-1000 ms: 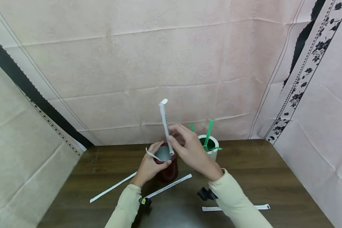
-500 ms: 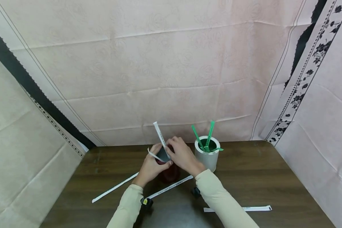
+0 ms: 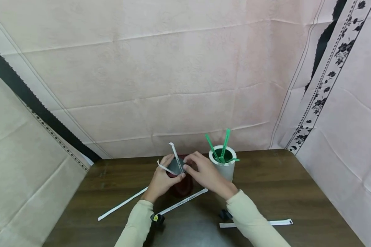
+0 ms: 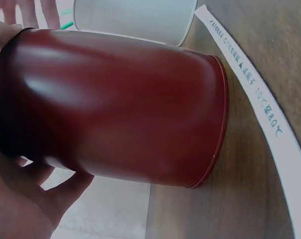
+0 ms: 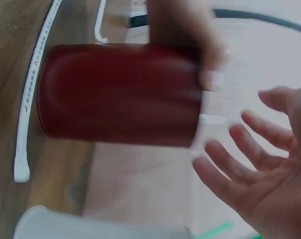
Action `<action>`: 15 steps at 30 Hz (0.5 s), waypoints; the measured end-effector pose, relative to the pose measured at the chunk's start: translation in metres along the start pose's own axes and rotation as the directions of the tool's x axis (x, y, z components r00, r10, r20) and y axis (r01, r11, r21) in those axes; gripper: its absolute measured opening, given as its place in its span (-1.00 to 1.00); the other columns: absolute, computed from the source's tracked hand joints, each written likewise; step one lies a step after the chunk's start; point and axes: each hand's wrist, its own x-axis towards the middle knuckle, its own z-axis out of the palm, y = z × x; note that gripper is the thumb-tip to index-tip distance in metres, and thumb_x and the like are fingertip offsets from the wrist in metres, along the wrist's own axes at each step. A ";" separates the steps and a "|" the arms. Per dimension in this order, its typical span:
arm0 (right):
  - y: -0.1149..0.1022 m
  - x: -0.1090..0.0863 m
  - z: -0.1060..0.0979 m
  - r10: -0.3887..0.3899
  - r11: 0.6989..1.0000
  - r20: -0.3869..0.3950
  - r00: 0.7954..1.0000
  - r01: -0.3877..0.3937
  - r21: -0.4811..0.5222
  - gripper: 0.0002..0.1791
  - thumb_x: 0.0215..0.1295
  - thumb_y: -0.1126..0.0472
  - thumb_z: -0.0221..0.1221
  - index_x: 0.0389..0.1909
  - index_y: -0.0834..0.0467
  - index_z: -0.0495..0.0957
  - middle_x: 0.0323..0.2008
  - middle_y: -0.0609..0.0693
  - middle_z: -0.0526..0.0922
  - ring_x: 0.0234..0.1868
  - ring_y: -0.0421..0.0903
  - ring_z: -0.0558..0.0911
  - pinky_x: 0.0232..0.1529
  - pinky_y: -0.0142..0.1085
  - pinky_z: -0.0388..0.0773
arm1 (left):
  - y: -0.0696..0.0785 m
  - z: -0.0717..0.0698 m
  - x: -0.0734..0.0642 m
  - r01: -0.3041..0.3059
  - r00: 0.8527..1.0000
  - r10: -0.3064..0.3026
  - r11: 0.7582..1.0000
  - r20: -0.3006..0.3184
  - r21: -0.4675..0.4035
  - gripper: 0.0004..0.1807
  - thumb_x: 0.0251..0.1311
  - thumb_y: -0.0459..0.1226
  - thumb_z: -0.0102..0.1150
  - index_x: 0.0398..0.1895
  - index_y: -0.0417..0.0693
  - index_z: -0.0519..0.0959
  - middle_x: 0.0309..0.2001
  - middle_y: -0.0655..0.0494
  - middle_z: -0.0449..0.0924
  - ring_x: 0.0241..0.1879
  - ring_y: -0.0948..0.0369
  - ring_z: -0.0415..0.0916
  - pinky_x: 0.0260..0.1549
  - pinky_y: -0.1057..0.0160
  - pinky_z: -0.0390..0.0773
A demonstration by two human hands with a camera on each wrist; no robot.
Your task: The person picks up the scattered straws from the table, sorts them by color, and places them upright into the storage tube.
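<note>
My left hand (image 3: 159, 181) grips a dark red cylindrical cup (image 3: 184, 188) near its top, fingers and thumb around the sides; the left wrist view shows the cup's smooth wall (image 4: 120, 104). A white printed strip (image 3: 175, 156) stands tilted inside the cup, its bent end above the rim. Another white strip (image 3: 165, 167) sticks out over the left side of the rim. My right hand (image 3: 208, 175) is just right of the rim. In the right wrist view the right hand (image 5: 262, 172) has its fingers spread and holds nothing.
A whitish cup (image 3: 225, 171) with several green strips (image 3: 226, 142) stands to the right on the wooden table (image 3: 266, 185). White strips lie left (image 3: 122, 204), in front of the red cup (image 3: 185, 200) and at the right (image 3: 279, 222), partly under the right forearm. Cloth hangs behind.
The right hand has lowered the white strip into the red cup, let go of it and drawn back right. The left hand has kept its grip on the cup.
</note>
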 end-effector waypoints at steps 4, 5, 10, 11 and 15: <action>-0.008 -0.037 -0.033 -0.044 0.999 0.053 0.998 0.043 0.011 -0.77 0.44 0.03 0.17 0.02 -0.02 0.57 -0.08 -0.23 0.59 -0.04 -0.18 0.60 0.01 -0.21 0.58 | 0.001 -0.001 0.000 0.008 1.000 -0.008 1.000 0.015 0.002 -0.05 -0.02 0.09 0.50 0.46 0.04 0.33 0.38 0.21 0.29 0.26 0.09 0.37 0.20 -0.04 0.40; -0.008 -0.047 -0.041 -0.045 0.999 0.062 0.997 0.044 0.019 -0.78 0.43 0.01 0.17 0.01 -0.04 0.57 -0.08 -0.25 0.59 -0.03 -0.20 0.60 0.02 -0.20 0.58 | 0.001 -0.002 0.000 0.008 1.000 -0.008 1.000 0.016 -0.004 -0.05 -0.03 0.08 0.50 0.45 0.03 0.33 0.37 0.19 0.29 0.26 0.05 0.37 0.20 -0.07 0.40; 0.002 -0.087 -0.079 -0.023 1.000 0.100 0.995 0.021 0.020 -0.83 0.47 -0.01 0.12 -0.02 -0.13 0.55 -0.13 -0.30 0.62 -0.06 -0.27 0.61 -0.02 -0.23 0.58 | 0.001 -0.005 -0.001 0.030 1.000 -0.030 0.999 0.007 -0.012 -0.06 -0.03 0.05 0.52 0.44 0.02 0.34 0.39 0.17 0.27 0.30 -0.08 0.34 0.23 -0.13 0.37; 0.004 -0.095 -0.086 -0.012 1.000 0.119 0.993 0.010 0.016 -0.84 0.47 0.00 0.11 -0.01 -0.14 0.55 -0.13 -0.31 0.62 -0.06 -0.28 0.61 -0.02 -0.25 0.58 | 0.002 -0.005 -0.001 0.033 0.999 -0.033 0.999 0.009 -0.011 -0.06 -0.02 0.04 0.52 0.45 0.02 0.34 0.39 0.17 0.27 0.31 -0.08 0.34 0.23 -0.13 0.36; 0.025 -0.128 -0.107 0.025 1.000 0.225 0.974 -0.023 -0.014 -0.79 0.50 0.00 0.07 0.04 -0.12 0.54 -0.10 -0.30 0.62 -0.05 -0.31 0.58 -0.04 -0.30 0.57 | 0.002 -0.002 0.000 0.040 0.999 -0.040 0.999 0.025 -0.005 -0.07 -0.02 0.03 0.52 0.45 0.04 0.34 0.39 0.18 0.26 0.31 -0.02 0.34 0.23 -0.09 0.37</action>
